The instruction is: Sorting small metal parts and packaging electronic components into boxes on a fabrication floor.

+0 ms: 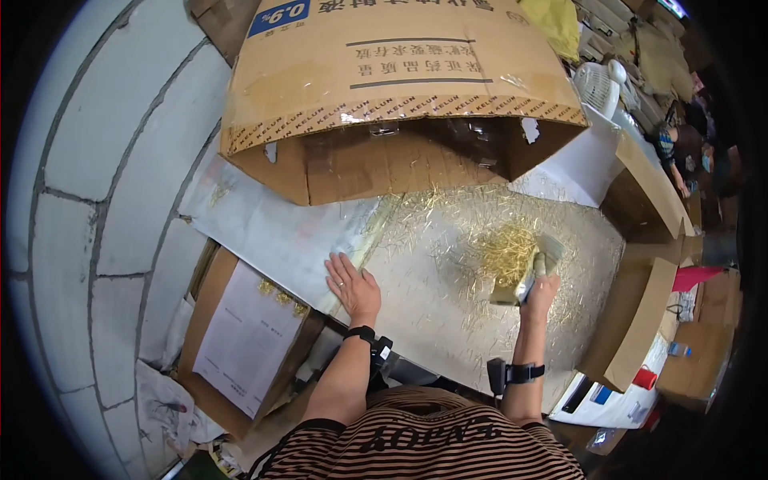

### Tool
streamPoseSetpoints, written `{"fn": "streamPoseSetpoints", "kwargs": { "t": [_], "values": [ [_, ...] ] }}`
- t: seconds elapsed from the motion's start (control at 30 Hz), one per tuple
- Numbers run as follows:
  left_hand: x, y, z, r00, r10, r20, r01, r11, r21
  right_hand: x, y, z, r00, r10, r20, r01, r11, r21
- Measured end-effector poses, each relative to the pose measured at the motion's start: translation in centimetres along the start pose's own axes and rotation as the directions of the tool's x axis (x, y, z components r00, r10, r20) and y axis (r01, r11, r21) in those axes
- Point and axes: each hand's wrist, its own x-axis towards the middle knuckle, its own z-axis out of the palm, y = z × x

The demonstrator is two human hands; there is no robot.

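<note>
Left hand [353,290]: I see it lying palm down at 7 o'clock, just off centre, fingers a little apart and pointing to 11, gripping nothing; it presses the pale sheet [276,240] near that sheet's right edge
Right hand [543,290]: out at 4 o'clock, I have it closed round a flat scraper [524,288], its exact make too small for me to tell
Slivers [509,250]: thin and gold, heaped at 3 o'clock, touching the scraper on its 10 o'clock side; loose ones lie scattered about the heap and up toward 1
Table [416,308]: grey and smooth, under the slivers, with the sheet over its 9 o'clock side
Big box [280,88]: at 12 o'clock, its open mouth facing 6, slivers around its lower lip
Side box [210,308]: at 8 o'clock, I find printed paper [252,336] in it, with a few slivers at the paper's 1 o'clock edge
Fan [596,84]: white, at 2 o'clock, beyond the big box's corner
</note>
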Motion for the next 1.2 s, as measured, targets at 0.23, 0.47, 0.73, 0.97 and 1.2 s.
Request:
{"fn": "streamPoseSetpoints", "kwargs": {
  "t": [0.23, 0.47, 0.73, 0.97, 1.2],
  "values": [
    [0.0, -0.2, 0.5, 1.0, 0.01, -0.028, -0.01, 1.0, 0.014, 1.5, -1.1, -3.2, 0.992, 0.107, -0.069, -0.109, 0.994, -0.019],
    [-0.2, -0.1, 0.2, 1.0, 0.006, -0.012, -0.006, 0.999, 0.035, 2.0, 0.0, -7.2, 0.986, 0.087, -0.139, -0.098, 0.993, -0.072],
    [-0.2, -0.5, 1.6, 0.997, 0.049, -0.061, -0.046, 0.998, 0.045, 1.5, 0.0, -10.4, 0.961, 0.118, -0.249, -0.181, 0.952, -0.246],
    [-0.6, 0.3, 0.7, 0.999, 0.019, -0.043, -0.013, 0.992, 0.124, 1.7, 0.8, -10.6, 0.973, 0.113, -0.202, -0.135, 0.986, -0.099],
    [-0.6, 0.3, 0.6, 0.999, 0.009, -0.04, -0.002, 0.986, 0.164, 1.3, -0.6, -11.1, 0.961, 0.102, -0.256, -0.103, 0.995, 0.01]
  ]
}}
